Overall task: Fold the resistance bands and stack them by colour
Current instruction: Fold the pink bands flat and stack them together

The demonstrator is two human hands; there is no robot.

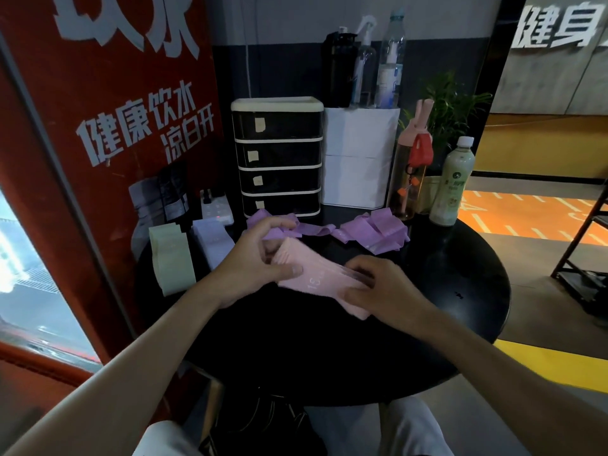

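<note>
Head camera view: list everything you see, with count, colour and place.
pink bands: one bundle, pink, table centre, in both hands
purple bands: loose tangle, purple, table back
green stack: one, pale green, table's left edge
lilac stack: one, pale lilac, beside green stack
table: one, black, round
drawers: one four-drawer unit, black and cream, table back
box: one, white, beside drawers
tall bottles: three, black and clear, on or behind box
amber bottle: one, pink cap, right of box
green bottle: one, white cap, table's right
power strip: one, white, left of drawers
plant: one, green, behind bottles
left hand: grips bundle's left end
right hand: grips its right end
</note>
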